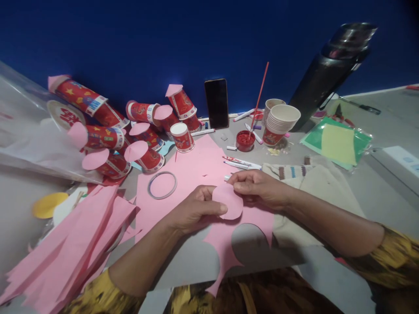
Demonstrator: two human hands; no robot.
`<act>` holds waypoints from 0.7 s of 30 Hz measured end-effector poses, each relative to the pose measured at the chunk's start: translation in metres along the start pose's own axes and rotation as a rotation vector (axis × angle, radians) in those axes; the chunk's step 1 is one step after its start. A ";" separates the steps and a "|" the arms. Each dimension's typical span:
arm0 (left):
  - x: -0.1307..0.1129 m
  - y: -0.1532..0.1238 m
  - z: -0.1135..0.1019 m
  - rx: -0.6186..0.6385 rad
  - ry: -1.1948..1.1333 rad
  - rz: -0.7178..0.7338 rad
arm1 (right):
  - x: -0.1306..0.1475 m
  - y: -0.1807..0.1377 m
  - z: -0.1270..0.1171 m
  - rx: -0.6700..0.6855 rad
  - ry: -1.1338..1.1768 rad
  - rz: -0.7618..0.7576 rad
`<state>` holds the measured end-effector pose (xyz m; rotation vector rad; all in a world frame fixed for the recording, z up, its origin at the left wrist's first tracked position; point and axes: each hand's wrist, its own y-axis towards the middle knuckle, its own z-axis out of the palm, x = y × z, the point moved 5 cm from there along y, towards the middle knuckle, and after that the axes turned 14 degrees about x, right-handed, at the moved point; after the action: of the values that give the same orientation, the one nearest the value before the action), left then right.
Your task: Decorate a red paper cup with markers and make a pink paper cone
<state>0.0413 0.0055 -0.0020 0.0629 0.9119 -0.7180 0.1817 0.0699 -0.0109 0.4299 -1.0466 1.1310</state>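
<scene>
A pink paper circle (228,201) is held between both hands just above a pink paper sheet (196,174) that has round holes cut out of it. My left hand (193,209) pinches the circle's left edge with closed fingers. My right hand (258,187) grips its upper right edge, fingers pressed together. A thin grey ring (162,185) lies on the sheet to the left of my hands.
Several red paper cups capped with pink circles (131,139) are piled at the back left. A phone (216,103) leans on the blue wall. A red paint pot with a brush (245,140), stacked cups (279,122), markers (242,163), a dark flask (330,69), green and yellow paper (337,141) and pink strips (65,248) surround the work.
</scene>
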 end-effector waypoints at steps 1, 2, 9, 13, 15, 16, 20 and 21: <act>0.000 0.001 0.000 -0.001 -0.008 0.005 | -0.002 0.001 0.000 0.006 0.022 0.010; -0.001 0.001 -0.002 -0.022 -0.026 0.029 | -0.003 0.001 0.000 0.011 0.033 0.013; -0.015 -0.004 -0.011 -0.264 -0.127 0.252 | 0.001 0.000 -0.005 0.000 0.038 -0.089; -0.015 -0.005 -0.010 -0.297 -0.077 0.265 | 0.000 -0.002 -0.006 -0.015 -0.001 -0.075; -0.015 -0.006 -0.010 -0.295 -0.048 0.263 | 0.002 -0.003 -0.006 -0.040 -0.044 -0.080; -0.015 -0.006 -0.010 -0.285 -0.023 0.254 | 0.005 -0.004 -0.006 -0.059 -0.075 -0.097; -0.021 -0.008 -0.005 -0.244 0.279 0.159 | 0.014 -0.005 -0.002 -0.067 -0.195 -0.141; -0.024 -0.009 -0.004 -0.244 0.379 0.148 | 0.014 -0.005 -0.001 -0.052 -0.215 -0.135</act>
<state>0.0237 0.0133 0.0156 0.0508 1.3375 -0.4585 0.1869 0.0763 0.0019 0.5813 -1.2126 0.9494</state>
